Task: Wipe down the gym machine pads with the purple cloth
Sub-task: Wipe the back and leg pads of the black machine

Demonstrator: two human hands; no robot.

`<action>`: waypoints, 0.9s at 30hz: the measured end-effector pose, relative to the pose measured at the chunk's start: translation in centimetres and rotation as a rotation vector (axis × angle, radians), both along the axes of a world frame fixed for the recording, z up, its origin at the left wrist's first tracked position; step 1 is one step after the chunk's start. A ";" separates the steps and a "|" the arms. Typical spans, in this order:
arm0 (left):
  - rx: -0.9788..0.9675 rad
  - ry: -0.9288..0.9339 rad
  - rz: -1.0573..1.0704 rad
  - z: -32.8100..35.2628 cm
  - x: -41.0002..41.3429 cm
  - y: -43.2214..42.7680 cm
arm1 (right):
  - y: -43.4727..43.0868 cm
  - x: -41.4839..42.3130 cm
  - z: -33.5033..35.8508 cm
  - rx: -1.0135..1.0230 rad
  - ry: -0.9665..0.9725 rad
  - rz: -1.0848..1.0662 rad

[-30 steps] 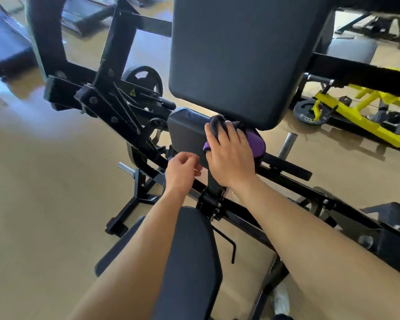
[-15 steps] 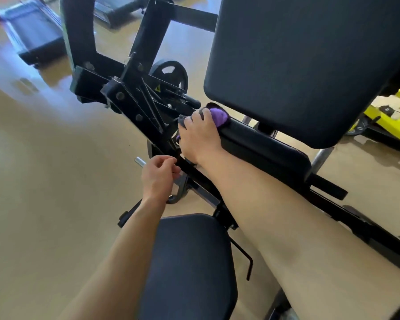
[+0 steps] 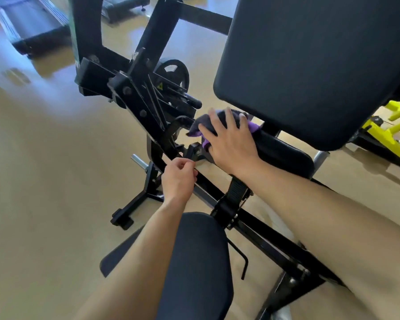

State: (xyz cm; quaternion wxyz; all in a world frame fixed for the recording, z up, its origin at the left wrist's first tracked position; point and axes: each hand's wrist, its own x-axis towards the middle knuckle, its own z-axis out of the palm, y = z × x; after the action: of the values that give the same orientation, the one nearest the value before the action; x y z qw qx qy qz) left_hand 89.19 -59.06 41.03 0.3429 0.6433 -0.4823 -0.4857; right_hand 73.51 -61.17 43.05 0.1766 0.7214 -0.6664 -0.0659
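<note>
My right hand lies flat on the purple cloth, pressing it onto the left end of a long black roller pad. Most of the cloth is hidden under my palm; a dark fold pokes out to the left. A large black back pad hangs just above that hand. My left hand is loosely curled, its fingertips pinched together close to the black frame bar, holding nothing that I can make out. The black seat pad sits low between my forearms.
The black steel frame with a weight plate rises at centre left. A chrome peg sticks out near the floor foot. Treadmills stand at the back left, a yellow machine at the right. Tan floor spreads to the left.
My right hand slid the cloth leftward along the roller pad from near its right end, then spread flatter on it. My left hand stayed curled by the frame. The camera view shifted.
</note>
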 end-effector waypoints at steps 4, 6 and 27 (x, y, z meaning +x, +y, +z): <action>-0.004 0.016 0.028 -1.1 2.0 -1.0 | -3.9 3.5 0.3 0.128 0.291 -0.058; -0.005 0.014 0.046 -1.5 3.0 -1.3 | -4.9 5.4 0.4 0.198 0.480 -0.071; 0.088 0.018 0.086 -3.0 3.0 2.1 | 4.3 0.2 -6.6 0.434 0.448 0.190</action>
State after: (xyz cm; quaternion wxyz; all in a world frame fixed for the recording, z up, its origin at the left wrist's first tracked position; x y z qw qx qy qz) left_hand 92.21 -56.93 38.03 0.3395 0.6736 -0.4292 -0.4969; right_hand 73.75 -56.89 36.41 0.1665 0.7687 -0.5110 -0.3468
